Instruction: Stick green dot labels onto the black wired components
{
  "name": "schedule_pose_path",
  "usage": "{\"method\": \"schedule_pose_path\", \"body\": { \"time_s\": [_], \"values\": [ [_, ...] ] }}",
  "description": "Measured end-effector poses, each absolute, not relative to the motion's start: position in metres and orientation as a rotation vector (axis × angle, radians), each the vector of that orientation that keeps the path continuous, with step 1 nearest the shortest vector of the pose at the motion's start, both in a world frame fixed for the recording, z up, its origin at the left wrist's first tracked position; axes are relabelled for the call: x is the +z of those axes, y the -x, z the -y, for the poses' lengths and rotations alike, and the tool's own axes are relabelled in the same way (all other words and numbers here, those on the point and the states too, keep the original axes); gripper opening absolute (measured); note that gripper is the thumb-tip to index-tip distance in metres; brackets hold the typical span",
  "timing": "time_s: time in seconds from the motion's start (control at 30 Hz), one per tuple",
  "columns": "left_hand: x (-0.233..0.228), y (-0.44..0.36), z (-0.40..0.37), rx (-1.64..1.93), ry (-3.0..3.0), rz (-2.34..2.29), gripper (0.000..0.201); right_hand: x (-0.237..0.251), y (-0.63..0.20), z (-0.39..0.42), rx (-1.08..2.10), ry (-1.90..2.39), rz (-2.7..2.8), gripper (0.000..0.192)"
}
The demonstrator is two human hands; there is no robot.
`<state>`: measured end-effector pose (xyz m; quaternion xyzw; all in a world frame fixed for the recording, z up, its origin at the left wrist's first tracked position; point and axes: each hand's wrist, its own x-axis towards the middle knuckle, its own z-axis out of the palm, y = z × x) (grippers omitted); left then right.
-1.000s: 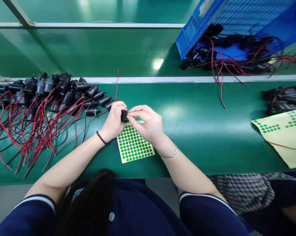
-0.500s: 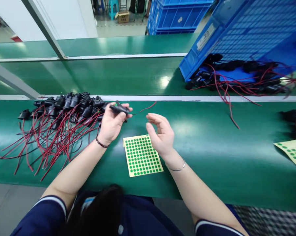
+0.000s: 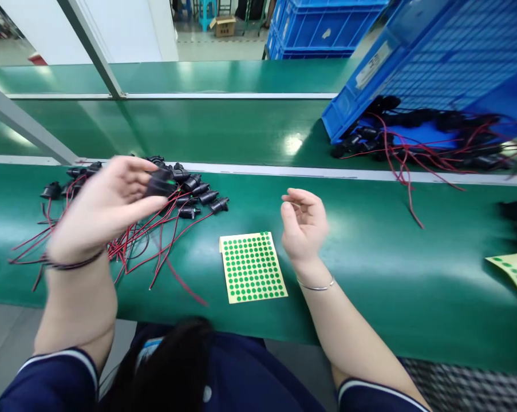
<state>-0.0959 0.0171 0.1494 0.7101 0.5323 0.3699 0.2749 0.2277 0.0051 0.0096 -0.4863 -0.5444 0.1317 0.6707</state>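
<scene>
My left hand (image 3: 107, 200), smeared by motion, is over the pile at the left with its fingers and thumb about a black plastic socket (image 3: 159, 183). A small green spot shows on that socket, and a blurred red wire trails below. Under and around it lie several black sockets (image 3: 192, 183) with red wires. My right hand (image 3: 304, 224) hovers to the right of a pale yellow sheet (image 3: 253, 268) of green round stickers. Its fingers are loosely curled, the thumb a little apart, and I see nothing in them.
At the back right a blue crate (image 3: 352, 97) lies tipped on its side, with black sockets and red wires spilling out. Another sticker sheet (image 3: 513, 266) lies at the right edge. A metal post (image 3: 90, 51) rises at the left, and stacked blue crates (image 3: 327, 28) stand behind.
My left hand has swung left with the black socket, from near the sticker sheet to over the pile. My right hand has moved slightly right and its fingers have curled more. The view has shifted a little.
</scene>
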Motion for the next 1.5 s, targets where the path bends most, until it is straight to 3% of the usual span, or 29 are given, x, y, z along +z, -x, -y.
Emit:
{"method": "schedule_pose_path", "body": {
  "time_s": [0.17, 0.33, 0.47, 0.6, 0.8, 0.9, 1.13, 1.3, 1.4, 1.5],
  "values": [
    [0.083, 0.031, -0.062, 0.578, -2.293, -1.689, 0.03, -0.003, -0.234, -0.011, 0.348, 1.172, 1.198, 0.019],
    [0.044, 0.021, -0.08, 0.487, -2.613, -1.722, 0.023, -0.008, -0.242, -0.017, 0.416, 1.289, 1.179, 0.023],
    [0.034, 0.027, -0.077, 0.662, -2.646, -1.718, 0.031, -0.004, -0.284, -0.057, 0.482, 1.555, 1.304, 0.028],
    [0.037, 0.021, -0.058, 0.833, -2.584, -1.667, 0.037, 0.01, -0.362, -0.12, 0.307, 1.975, 1.273, 0.026],
    [0.023, -0.015, -0.01, 0.763, -2.461, -1.241, 0.026, 0.017, -0.428, -0.182, 0.134, 2.139, 1.193, 0.037],
    [0.014, -0.022, -0.004, 0.695, -2.356, -1.199, 0.022, 0.015, -0.435, -0.194, 0.104, 2.152, 1.182, 0.032],
    [0.012, -0.025, -0.018, 0.765, -2.044, -1.105, 0.02, 0.022, -0.421, -0.188, 0.235, 1.961, 1.308, 0.021],
    [-0.008, -0.056, -0.037, 0.893, -1.584, -0.956, 0.055, 0.014, -0.347, -0.146, 0.621, 1.622, 1.567, 0.024],
    [-0.02, -0.069, -0.048, 0.987, -1.357, -0.846, 0.073, 0.011, -0.297, -0.108, 0.913, 1.188, 1.711, 0.03],
    [-0.025, -0.07, -0.051, 1.015, -1.295, -0.818, 0.053, 0.013, -0.267, -0.073, 0.972, 1.095, 1.745, 0.03]
  ]
}}
